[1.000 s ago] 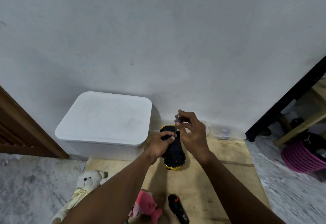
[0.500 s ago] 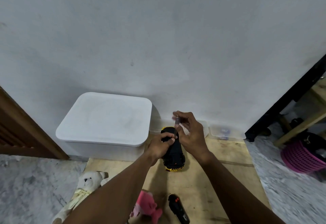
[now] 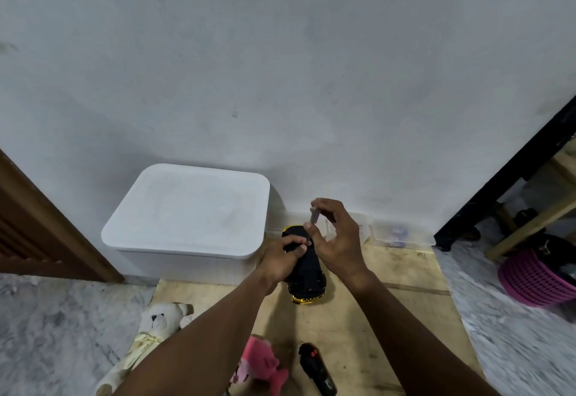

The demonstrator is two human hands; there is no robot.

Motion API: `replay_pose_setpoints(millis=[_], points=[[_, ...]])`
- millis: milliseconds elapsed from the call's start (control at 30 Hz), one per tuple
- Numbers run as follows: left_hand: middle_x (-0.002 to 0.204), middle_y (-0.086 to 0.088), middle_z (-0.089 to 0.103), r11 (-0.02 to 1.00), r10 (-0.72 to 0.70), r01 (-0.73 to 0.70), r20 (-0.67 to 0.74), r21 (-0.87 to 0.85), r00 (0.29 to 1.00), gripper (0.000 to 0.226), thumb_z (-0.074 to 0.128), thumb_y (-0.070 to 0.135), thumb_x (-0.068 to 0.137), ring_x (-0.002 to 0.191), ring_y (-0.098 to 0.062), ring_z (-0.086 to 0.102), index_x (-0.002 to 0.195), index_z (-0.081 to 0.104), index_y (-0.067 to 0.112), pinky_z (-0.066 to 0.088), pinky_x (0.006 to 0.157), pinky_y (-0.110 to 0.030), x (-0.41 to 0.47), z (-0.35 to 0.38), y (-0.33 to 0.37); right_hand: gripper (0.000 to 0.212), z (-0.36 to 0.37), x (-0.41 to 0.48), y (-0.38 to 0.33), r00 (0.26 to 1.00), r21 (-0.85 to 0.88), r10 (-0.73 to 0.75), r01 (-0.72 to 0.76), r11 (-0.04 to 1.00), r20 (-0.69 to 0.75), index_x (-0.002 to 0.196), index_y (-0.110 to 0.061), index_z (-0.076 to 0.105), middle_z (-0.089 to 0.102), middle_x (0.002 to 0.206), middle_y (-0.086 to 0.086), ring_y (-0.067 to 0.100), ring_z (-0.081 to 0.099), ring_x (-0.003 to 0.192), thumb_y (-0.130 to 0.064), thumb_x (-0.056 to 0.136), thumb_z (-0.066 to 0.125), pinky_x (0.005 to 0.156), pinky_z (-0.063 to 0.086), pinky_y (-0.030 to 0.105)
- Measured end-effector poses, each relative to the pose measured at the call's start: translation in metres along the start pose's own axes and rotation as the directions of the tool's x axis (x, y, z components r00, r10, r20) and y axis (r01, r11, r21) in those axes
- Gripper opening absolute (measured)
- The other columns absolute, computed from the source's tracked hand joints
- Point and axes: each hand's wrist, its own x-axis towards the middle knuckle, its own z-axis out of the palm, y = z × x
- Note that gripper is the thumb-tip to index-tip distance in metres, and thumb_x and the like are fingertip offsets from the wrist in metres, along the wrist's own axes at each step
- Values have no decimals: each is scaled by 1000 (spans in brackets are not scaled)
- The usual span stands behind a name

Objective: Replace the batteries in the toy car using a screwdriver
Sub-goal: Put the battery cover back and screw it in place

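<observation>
A black and yellow toy car [image 3: 307,274] lies upside down on a wooden board [image 3: 389,308], its black underside facing up. My left hand [image 3: 282,260] grips the car's left side, fingers curled over the underside. My right hand [image 3: 338,239] pinches a small screwdriver [image 3: 313,219] between thumb and fingers. The screwdriver stands nearly upright with its tip down on the car's underside near the far end. The tip itself is too small to see clearly.
A white lidded box [image 3: 190,211] stands left of the car against the wall. Small clear containers [image 3: 394,235] line the wall behind. A white teddy bear [image 3: 156,324], a pink plush toy [image 3: 261,364] and a black remote [image 3: 316,369] lie near me. A pink basket [image 3: 533,280] sits right.
My right hand has turned slightly on the screwdriver, its fingers shifting round the handle. The left hand and car have stayed in place.
</observation>
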Motion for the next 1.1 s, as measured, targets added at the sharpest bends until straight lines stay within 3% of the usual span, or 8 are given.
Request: replay_pose_setpoints(millis=[167, 300, 433, 533, 767, 900, 1000, 1100], points=[[108, -6, 72, 1000, -1, 1, -4, -15, 1000, 14, 60, 22, 98, 101, -25, 71, 106, 72, 24, 57, 60, -27, -1, 0, 2, 47, 5, 0, -5, 997, 2, 37, -37, 999, -70, 113, -28, 58, 66, 96, -6, 8, 68, 90, 2, 81, 75, 82, 55, 21], [110, -8, 72, 1000, 2, -2, -6, -20, 1000, 15, 59, 22, 99, 101, -24, 70, 109, 71, 22, 57, 61, -26, -3, 0, 3, 49, 3, -1, -3, 999, 23, 38, -38, 999, 4, 120, -29, 56, 66, 110, -7, 10, 67, 105, 3, 85, 69, 94, 53, 25], [110, -9, 72, 1000, 3, -3, 6, -20, 1000, 15, 59, 21, 99, 96, -22, 70, 107, 71, 22, 55, 55, -23, -5, 1, 5, 48, 6, -1, -4, 996, -19, 36, -37, 999, -82, 114, -28, 57, 63, 95, -9, 5, 66, 89, 2, 81, 75, 80, 54, 19], [111, -9, 72, 1000, 3, -2, 11, -11, 1000, 16, 58, 22, 100, 103, -27, 70, 108, 71, 24, 55, 57, -24, -5, 1, 3, 47, 4, 0, -4, 998, 4, 14, -14, 1000, -63, 117, -25, 57, 64, 107, -4, 6, 65, 102, 4, 83, 72, 90, 54, 24], [111, -5, 71, 1000, -5, 5, -49, 6, 999, 14, 60, 22, 98, 106, -27, 68, 101, 72, 29, 55, 63, -26, -4, -3, 1, 42, 2, -2, -8, 994, 5, 64, -64, 998, -86, 107, -26, 57, 60, 94, -27, 4, 65, 87, -2, 80, 78, 77, 59, 24], [110, -4, 71, 1000, 1, 1, -62, 28, 998, 14, 61, 22, 98, 106, -26, 67, 97, 72, 30, 55, 67, -28, -4, -5, 2, 45, -1, -4, -8, 997, 13, 74, -74, 997, -19, 114, -30, 54, 66, 101, -14, 7, 69, 93, 2, 86, 69, 83, 60, 30], [111, -4, 71, 999, -5, 6, -43, 35, 999, 13, 61, 23, 98, 105, -25, 69, 103, 72, 27, 56, 63, -27, -5, -5, 3, 52, 0, -2, -10, 995, -15, 95, -95, 995, -32, 117, -37, 53, 65, 97, -13, 5, 67, 89, -2, 84, 73, 78, 58, 21], [112, -6, 71, 999, -14, 14, -7, 28, 1000, 15, 59, 24, 99, 103, -24, 70, 109, 70, 25, 55, 57, -24, -7, -4, 7, 47, 1, -4, -8, 999, 15, 46, -46, 999, 24, 124, -24, 58, 66, 110, -10, 2, 65, 103, -1, 86, 72, 89, 57, 24]])
